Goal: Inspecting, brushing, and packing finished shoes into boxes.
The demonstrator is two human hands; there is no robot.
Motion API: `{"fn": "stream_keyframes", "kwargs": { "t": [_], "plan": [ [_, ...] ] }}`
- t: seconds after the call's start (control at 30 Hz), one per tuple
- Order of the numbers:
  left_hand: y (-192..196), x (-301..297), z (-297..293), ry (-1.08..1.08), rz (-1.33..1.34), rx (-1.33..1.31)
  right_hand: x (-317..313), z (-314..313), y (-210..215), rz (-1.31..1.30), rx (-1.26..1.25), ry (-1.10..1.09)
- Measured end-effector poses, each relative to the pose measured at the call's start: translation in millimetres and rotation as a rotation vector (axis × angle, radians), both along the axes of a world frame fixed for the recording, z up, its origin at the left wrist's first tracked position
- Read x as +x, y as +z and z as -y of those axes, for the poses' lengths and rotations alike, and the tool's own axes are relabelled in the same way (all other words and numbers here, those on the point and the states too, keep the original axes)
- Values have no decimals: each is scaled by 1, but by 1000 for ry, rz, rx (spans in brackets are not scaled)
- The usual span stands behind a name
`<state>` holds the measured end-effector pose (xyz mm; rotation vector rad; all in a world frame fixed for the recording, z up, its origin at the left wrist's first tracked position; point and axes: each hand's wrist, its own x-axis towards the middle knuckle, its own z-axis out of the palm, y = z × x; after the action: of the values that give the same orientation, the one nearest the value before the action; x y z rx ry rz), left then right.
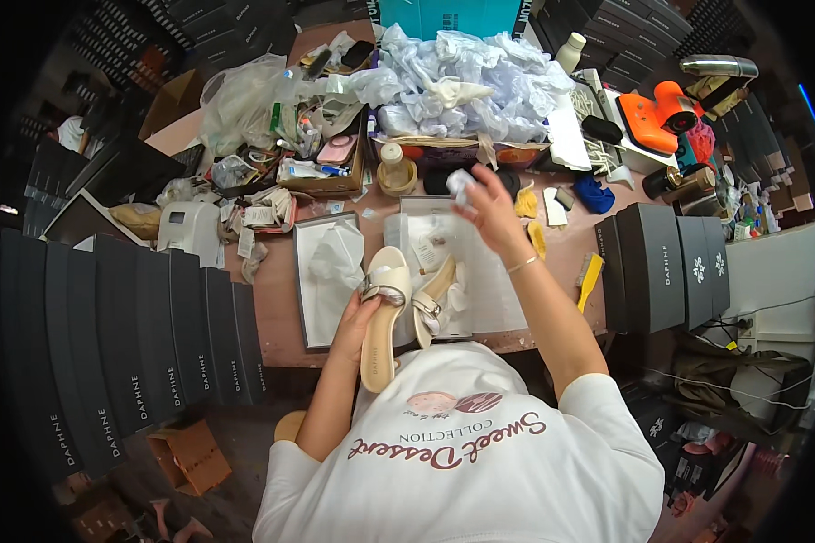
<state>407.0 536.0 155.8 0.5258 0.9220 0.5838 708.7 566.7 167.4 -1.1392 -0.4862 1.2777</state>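
One sandal [382, 335], frame centre, is gripped by the left hand [353, 328], a white wad [460, 186] pinched by the right hand [498, 213]; white wrapping [462, 81] is heaped upper centre, the pink table [566, 258] flanked by dark boxes [122, 353].

Our left hand [358, 328] grips a cream open-toed buckled sandal [387, 319].
Our blurred right hand [491, 210] pinches a small crumpled white wad [461, 186] near a shallow grey open box [415, 198]; a matching cream sandal [427, 308] sits just right of the first.
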Motion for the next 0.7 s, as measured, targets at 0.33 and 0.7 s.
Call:
{"fn": "stream_keyframes", "kwargs": {
  "t": [0.33,0.7],
  "plan": [
    [9,25,4,-108,-15,106,-91,74,26,1325,337,479],
    [20,21,21,-136,-51,375,-105,94,23,1168,284,254]
  ]
}}
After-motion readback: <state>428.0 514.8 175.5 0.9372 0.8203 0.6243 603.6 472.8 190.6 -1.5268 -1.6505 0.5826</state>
